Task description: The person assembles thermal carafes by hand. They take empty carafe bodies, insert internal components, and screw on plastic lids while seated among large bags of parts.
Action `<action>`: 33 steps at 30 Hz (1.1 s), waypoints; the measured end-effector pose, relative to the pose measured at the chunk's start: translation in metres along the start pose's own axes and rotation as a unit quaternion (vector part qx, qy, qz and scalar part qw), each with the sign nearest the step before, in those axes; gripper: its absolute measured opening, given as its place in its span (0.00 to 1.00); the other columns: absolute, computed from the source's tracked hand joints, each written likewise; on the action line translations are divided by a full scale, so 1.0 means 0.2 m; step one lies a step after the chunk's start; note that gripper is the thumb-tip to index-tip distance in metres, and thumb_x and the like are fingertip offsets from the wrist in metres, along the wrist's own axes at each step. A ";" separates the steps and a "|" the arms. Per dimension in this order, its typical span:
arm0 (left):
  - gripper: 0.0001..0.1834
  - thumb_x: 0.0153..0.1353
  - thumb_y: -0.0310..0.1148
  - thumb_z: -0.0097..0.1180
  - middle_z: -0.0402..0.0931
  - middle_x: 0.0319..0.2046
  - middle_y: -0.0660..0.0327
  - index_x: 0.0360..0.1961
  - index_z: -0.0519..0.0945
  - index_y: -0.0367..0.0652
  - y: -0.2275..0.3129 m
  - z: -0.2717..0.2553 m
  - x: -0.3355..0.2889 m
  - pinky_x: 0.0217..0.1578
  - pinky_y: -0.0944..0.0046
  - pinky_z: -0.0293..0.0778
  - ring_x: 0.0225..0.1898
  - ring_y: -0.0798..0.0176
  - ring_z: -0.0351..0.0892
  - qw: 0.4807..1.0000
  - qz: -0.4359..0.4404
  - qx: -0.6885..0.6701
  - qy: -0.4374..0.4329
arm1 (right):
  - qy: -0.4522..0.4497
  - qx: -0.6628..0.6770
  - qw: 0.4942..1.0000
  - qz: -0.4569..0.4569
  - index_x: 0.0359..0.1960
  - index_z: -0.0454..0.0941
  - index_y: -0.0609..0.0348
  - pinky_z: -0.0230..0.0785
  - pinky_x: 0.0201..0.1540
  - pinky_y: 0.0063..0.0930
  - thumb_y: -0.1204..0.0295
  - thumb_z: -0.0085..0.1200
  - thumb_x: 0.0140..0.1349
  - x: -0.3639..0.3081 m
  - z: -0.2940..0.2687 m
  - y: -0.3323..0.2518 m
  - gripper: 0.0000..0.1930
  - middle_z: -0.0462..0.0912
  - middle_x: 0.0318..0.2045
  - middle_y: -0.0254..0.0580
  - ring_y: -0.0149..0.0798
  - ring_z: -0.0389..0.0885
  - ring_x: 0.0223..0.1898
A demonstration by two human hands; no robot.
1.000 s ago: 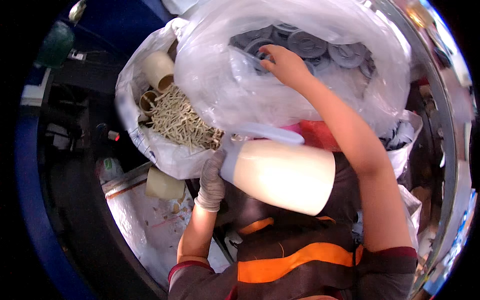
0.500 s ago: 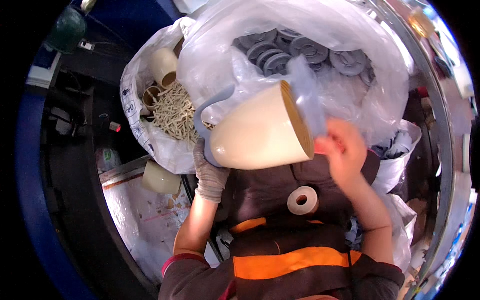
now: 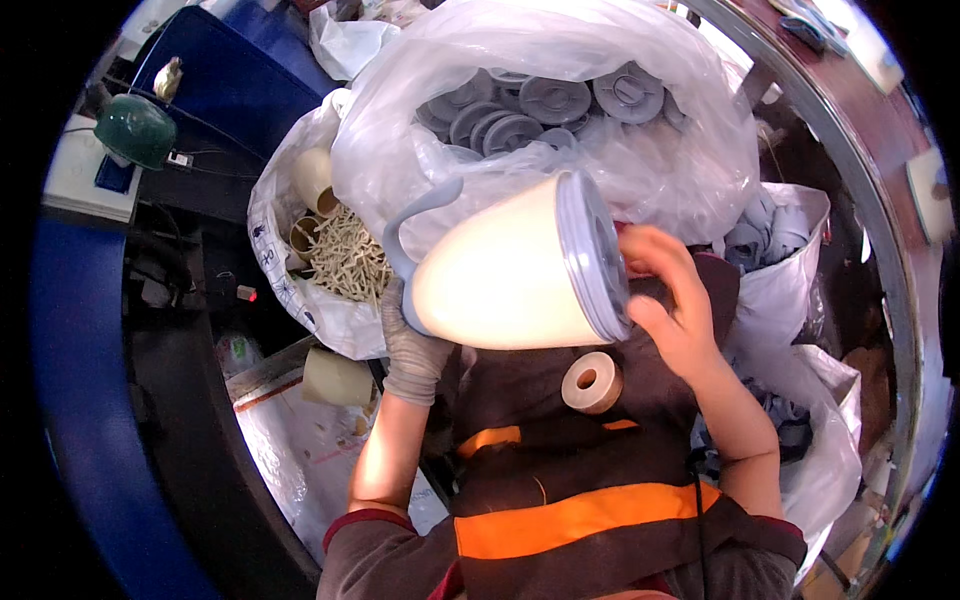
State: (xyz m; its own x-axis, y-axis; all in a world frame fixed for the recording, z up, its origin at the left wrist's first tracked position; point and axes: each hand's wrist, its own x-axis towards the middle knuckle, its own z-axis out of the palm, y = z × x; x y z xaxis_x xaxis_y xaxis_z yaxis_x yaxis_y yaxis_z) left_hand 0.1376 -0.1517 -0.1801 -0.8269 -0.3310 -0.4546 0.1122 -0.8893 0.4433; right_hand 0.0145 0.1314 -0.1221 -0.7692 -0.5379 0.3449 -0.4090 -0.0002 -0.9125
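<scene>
A large cream plastic jug (image 3: 495, 275) lies tilted in front of me, its mouth to the right. My left hand (image 3: 412, 350), in a grey knit glove, is closed around its lower end, by the grey-blue handle (image 3: 395, 235). Over the mouth sits a round grey-blue lid (image 3: 594, 258). My bare right hand (image 3: 675, 300) has its curved fingers and thumb against the lid's outer side; the fingertips are partly hidden. On my lap rests a roll of tape (image 3: 592, 383), below the jug.
A big clear bag (image 3: 690, 185) with several grey lids (image 3: 555, 98) stands ahead. Left of it, a white sack (image 3: 268, 235) holds small beige pieces (image 3: 350, 262) and cream jugs. Another cream jug (image 3: 337, 378) lies at left. Sacks of grey-blue parts (image 3: 770, 235) stand at right.
The jug's mouth was uncovered, with a blurred grey-blue piece beside it; now the lid covers it. My right hand has come in against the lid. The view has shifted slightly.
</scene>
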 end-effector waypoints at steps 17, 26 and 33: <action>0.28 0.58 0.50 0.52 0.75 0.48 0.54 0.52 0.71 0.38 -0.07 0.05 -0.06 0.55 0.54 0.68 0.51 0.55 0.73 0.998 -0.014 0.069 0.002 | -0.010 -0.039 0.999 -0.030 0.54 0.71 0.58 0.68 0.44 0.28 0.63 0.64 0.36 -0.09 -0.06 0.07 0.37 0.71 0.48 0.44 0.39 0.73 0.45; 0.29 0.61 0.51 0.48 0.75 0.49 0.52 0.53 0.71 0.38 -0.07 0.00 -0.05 0.54 0.53 0.69 0.50 0.55 0.74 0.991 0.054 0.121 0.023 | 0.007 -0.044 0.999 -0.010 0.51 0.73 0.61 0.70 0.43 0.30 0.66 0.61 0.44 -0.12 -0.02 0.05 0.28 0.74 0.46 0.45 0.38 0.75 0.43; 0.38 0.57 0.57 0.52 0.68 0.55 0.48 0.52 0.71 0.28 0.07 0.29 -0.25 0.56 0.59 0.65 0.55 0.55 0.69 0.751 0.360 0.535 -0.142 | 0.030 0.369 0.797 0.478 0.43 0.74 0.63 0.69 0.35 0.23 0.62 0.44 0.67 -0.19 0.12 0.20 0.16 0.79 0.33 0.37 0.27 0.76 0.32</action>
State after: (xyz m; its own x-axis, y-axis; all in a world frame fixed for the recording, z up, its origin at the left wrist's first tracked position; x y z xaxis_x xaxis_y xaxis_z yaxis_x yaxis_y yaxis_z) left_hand 0.1486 -0.1296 -0.1058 -0.8658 -0.3879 0.3161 0.2052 0.3011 0.9313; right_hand 0.0393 0.1312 -0.1764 -0.5871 -0.5486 -0.5953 0.7604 -0.1215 -0.6380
